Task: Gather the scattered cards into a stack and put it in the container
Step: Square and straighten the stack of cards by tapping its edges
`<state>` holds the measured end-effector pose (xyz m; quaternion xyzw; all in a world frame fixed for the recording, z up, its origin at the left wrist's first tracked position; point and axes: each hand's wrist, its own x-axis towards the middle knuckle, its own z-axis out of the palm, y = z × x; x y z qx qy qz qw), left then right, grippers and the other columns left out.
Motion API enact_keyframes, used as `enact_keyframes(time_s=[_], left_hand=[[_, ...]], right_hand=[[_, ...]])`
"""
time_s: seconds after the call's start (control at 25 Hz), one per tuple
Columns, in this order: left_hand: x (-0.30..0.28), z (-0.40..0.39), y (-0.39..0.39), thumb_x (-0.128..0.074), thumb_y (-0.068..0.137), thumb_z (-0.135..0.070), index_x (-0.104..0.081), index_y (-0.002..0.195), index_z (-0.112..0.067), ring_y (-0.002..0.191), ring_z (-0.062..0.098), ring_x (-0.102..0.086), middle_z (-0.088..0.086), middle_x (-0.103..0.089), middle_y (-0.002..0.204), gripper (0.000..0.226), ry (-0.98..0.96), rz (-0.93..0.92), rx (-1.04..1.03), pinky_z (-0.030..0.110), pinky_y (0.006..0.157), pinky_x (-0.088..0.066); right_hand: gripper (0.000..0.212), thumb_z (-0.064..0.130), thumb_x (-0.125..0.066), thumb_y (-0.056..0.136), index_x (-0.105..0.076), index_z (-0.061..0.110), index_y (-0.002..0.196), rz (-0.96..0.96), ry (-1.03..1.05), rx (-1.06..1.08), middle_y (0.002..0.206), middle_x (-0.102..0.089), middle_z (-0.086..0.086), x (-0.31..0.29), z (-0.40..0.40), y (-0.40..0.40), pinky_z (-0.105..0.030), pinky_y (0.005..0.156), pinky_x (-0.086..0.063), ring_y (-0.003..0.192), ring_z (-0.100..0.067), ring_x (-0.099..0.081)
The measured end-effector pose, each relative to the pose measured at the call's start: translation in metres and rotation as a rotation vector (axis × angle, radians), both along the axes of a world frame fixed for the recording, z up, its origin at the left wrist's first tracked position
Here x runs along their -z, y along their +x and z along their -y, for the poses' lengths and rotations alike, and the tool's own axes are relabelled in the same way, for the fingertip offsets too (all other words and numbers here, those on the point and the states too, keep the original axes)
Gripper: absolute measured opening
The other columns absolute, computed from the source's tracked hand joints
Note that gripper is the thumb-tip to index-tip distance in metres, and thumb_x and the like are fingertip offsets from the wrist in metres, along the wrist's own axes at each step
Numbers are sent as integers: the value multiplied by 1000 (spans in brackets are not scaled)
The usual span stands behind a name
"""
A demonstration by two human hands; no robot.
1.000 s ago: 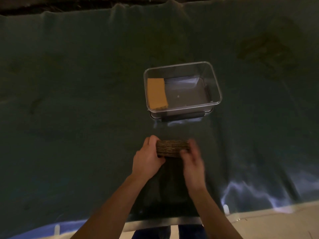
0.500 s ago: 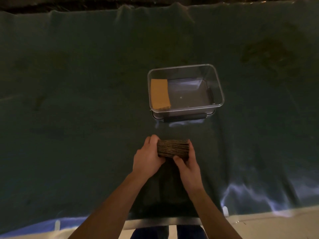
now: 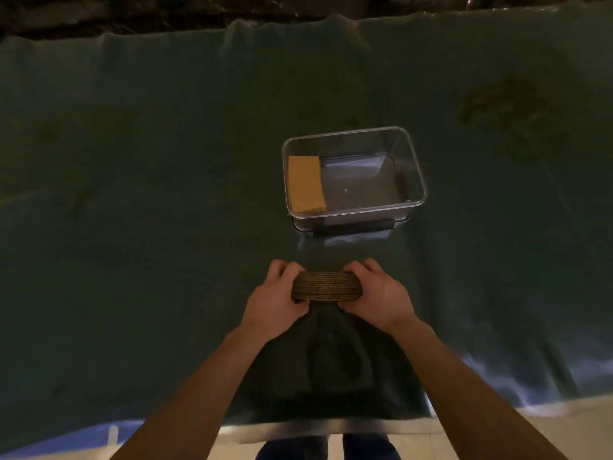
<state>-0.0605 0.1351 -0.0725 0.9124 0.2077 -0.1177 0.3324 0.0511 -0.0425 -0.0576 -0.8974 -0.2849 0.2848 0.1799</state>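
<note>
A thick stack of brown cards [image 3: 326, 287] stands on edge on the dark green cloth in front of me. My left hand [image 3: 275, 298] grips its left end and my right hand [image 3: 378, 295] grips its right end. The cards bulge slightly upward between my hands. Beyond them stands a clear plastic container [image 3: 416, 174], open at the top. An orange-brown card stack [image 3: 306, 183] lies flat inside it against the left wall.
The dark green cloth [image 3: 132, 227] covers the whole table. A black handle bar [image 3: 355, 227] runs along the container's near side. The table's near edge [image 3: 298, 426] lies just below my forearms. A dark stain [image 3: 504, 101] marks the cloth at the far right.
My right hand has moved from the near edge of the stack to its right end, so both hands now press the stack from its two ends.
</note>
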Motion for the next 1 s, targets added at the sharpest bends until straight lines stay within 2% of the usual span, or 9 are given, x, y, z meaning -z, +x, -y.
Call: enact_keyframes(time_s=[0.12,0.24,0.44,0.68,0.8,0.92,1.0], left_hand=[[-3,-14,3,-76,77,-37,-50,106,-33,93,13,-61,-11,-50,108,39,18,-43,46,35,78,-54],[-5,-16,9,-76,76,-38,-46,100,-34,89,13,-63,-12,-60,93,40,15,-90,66,34,74,-53],[-6,-12,9,-67,81,-42,-37,108,-30,81,14,-63,-7,-62,92,43,94,-132,118,32,69,-52],[-24,-19,5,-71,81,-41,-38,101,-35,76,6,-59,-14,-58,85,40,102,-69,114,25,62,-44],[-23,-18,-3,-72,80,-41,-40,102,-35,78,6,-60,-14,-58,85,40,66,-83,87,26,63,-46],[-12,-14,-8,-72,78,-43,-43,113,-37,86,8,-62,-15,-63,93,46,2,-149,73,31,73,-51],[-8,-12,-8,-72,79,-41,-44,112,-38,85,6,-62,-15,-65,91,43,-22,-144,51,30,73,-52]], right_hand=[[43,47,-66,82,-48,30,118,84,-70,-27,105,-64,4,3,1,-2,-35,77,-55,93,-19,-66],[44,48,-62,84,-43,30,119,71,-89,-34,95,-71,2,7,1,-2,-39,78,-58,86,-20,-70],[45,53,-67,81,-44,28,112,25,-51,-7,98,-71,4,5,0,-1,-37,78,-57,88,-18,-69],[43,58,-64,83,-47,28,109,197,16,-80,90,-69,10,-9,4,2,-27,66,-50,78,-11,-67],[45,58,-65,83,-46,30,113,169,18,-96,93,-69,10,-8,7,0,-30,74,-55,82,-9,-68],[58,56,-68,81,-41,35,126,66,-26,-93,109,-68,9,2,9,-6,-35,87,-55,97,-12,-67],[56,55,-68,81,-41,35,126,57,-11,-88,111,-68,9,7,9,-6,-35,87,-55,98,-11,-66]])
